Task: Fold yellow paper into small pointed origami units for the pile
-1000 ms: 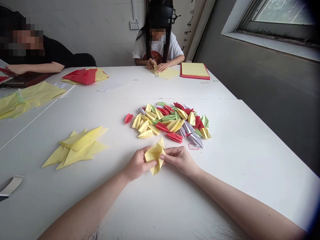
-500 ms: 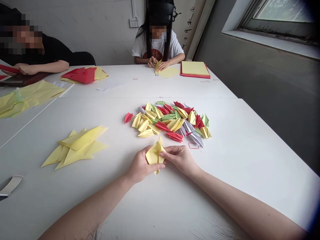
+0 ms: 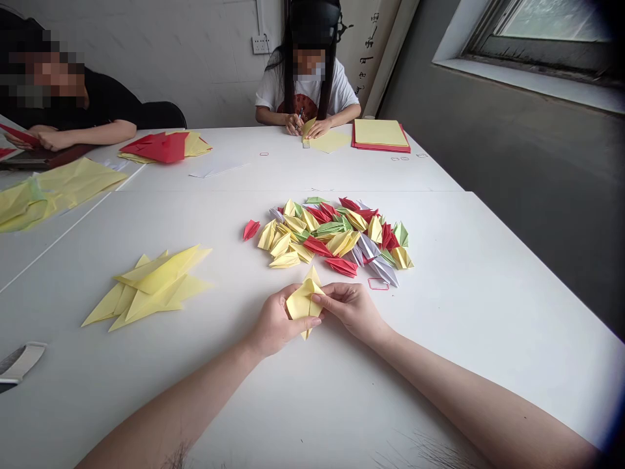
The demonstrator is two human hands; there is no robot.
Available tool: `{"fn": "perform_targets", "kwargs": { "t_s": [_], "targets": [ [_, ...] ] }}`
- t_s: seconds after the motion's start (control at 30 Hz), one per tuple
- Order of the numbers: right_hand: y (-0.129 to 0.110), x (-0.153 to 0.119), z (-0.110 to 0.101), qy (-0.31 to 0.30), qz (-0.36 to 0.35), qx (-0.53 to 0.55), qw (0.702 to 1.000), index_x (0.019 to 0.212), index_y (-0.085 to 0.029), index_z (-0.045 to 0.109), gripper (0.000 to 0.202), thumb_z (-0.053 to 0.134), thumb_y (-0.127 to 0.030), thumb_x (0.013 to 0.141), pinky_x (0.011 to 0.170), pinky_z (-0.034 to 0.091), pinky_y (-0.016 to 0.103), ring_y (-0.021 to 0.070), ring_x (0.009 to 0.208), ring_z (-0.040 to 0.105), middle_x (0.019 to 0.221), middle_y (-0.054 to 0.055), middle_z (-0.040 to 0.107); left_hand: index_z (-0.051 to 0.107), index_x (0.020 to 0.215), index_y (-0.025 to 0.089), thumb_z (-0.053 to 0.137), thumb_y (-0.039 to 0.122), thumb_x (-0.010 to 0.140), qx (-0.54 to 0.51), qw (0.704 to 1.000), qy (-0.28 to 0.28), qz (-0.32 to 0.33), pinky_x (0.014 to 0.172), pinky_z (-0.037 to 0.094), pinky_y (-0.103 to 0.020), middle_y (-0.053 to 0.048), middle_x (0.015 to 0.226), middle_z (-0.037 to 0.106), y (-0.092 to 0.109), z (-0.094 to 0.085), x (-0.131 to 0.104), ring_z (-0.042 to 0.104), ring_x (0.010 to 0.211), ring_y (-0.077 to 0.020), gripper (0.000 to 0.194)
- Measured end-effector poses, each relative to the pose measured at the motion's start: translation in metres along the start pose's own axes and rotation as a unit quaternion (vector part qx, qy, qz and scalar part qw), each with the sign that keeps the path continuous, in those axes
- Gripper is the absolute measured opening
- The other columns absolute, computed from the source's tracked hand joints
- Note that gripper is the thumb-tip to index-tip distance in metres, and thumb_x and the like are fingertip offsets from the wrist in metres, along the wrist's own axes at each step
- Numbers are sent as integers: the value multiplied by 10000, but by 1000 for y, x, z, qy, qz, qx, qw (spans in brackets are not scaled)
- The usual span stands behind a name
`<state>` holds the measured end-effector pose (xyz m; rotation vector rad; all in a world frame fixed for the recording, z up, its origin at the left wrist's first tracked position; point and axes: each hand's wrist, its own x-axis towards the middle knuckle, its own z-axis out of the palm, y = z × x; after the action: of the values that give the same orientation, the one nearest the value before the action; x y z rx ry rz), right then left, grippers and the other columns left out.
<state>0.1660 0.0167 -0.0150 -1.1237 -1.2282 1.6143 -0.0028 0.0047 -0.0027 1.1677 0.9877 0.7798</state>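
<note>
A small folded piece of yellow paper is held between both hands, above the white table. My left hand grips its left side, with the thumb across the lower part. The fingertips of my right hand pinch its right edge. Just beyond the hands lies a pile of small folded pieces in yellow, red, green and pale purple. To the left, several larger folded yellow sheets overlap in a loose stack.
Across the table a person handles yellow paper beside a stack of yellow and red sheets. Another person sits at the far left, near red folded paper and yellow sheets. A strap-like object lies at the left edge.
The folded yellow paper has shifted very slightly in my hands, which keep nearly the same place and grip. The people's hands across the table have moved a little.
</note>
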Motion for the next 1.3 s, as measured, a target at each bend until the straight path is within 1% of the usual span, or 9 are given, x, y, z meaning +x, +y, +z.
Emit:
{"fn": "perform_targets", "kwargs": {
  "t_s": [0.33,0.5,0.6,0.77,0.9,1.0,1.13,1.23,1.3],
  "targets": [
    [2,-1,1,4,-4,6,1000,771,-144,710,333,728,-470,703,552,497,284,151,559,603,691,53,699,620,1009,163,718,198,700,10,1000,1,1,630,474,-252,-18,796,632,-1,0,2,589,740,-162,326],
    [1,-2,2,12,-8,6,1000,750,-149,698,343,724,-487,698,531,485,275,147,546,594,681,44,692,608,1054,165,702,203,726,-40,999,-22,3,799,519,-347,-42,889,649,-3,0,2,632,861,-207,344],
    [2,-2,2,9,-13,2,1000,750,-146,688,338,716,-481,713,525,484,272,145,538,595,662,41,686,601,1063,160,700,198,727,-69,997,-32,-2,850,523,-390,-40,905,648,-2,0,2,642,866,-207,352],
    [2,-4,1,-4,-24,14,1000,764,-155,672,312,700,-465,741,519,497,287,154,523,606,643,33,676,595,1043,157,711,224,719,-66,997,-35,-17,785,547,-377,-26,840,646,2,2,1,650,771,-187,351],
    [0,-5,2,-1,-25,1,1000,773,-166,670,338,691,-501,734,523,507,305,174,544,620,664,44,689,590,1031,180,745,226,680,-49,997,-40,-44,666,543,-322,3,761,619,4,1,0,653,674,-177,386],
    [-1,-5,2,0,-26,-4,1000,774,-171,669,357,685,-525,728,537,517,310,185,578,634,704,57,703,593,1008,187,767,213,650,-50,997,-43,-51,620,530,-298,24,716,590,5,0,-1,634,628,-161,399],
    [1,-4,1,-1,-35,1,999,793,-170,676,332,690,-497,738,542,516,303,171,572,623,725,51,702,587,1049,176,750,231,681,-56,997,-39,-29,648,521,-292,10,741,611,4,1,-1,637,681,-166,407],
    [4,-3,0,-9,-44,12,999,813,-167,681,287,689,-449,760,539,505,293,145,545,595,722,37,686,580,1071,165,690,285,755,-73,997,-18,-5,699,514,-296,-20,795,656,3,3,0,650,758,-179,356],
    [6,-3,0,-12,-51,9,999,818,-164,684,270,688,-429,769,545,498,285,138,556,589,730,32,678,566,1102,166,696,284,750,-82,997,-2,-5,709,516,-304,-19,807,669,1,4,1,658,750,-180,393]
  ]
}}
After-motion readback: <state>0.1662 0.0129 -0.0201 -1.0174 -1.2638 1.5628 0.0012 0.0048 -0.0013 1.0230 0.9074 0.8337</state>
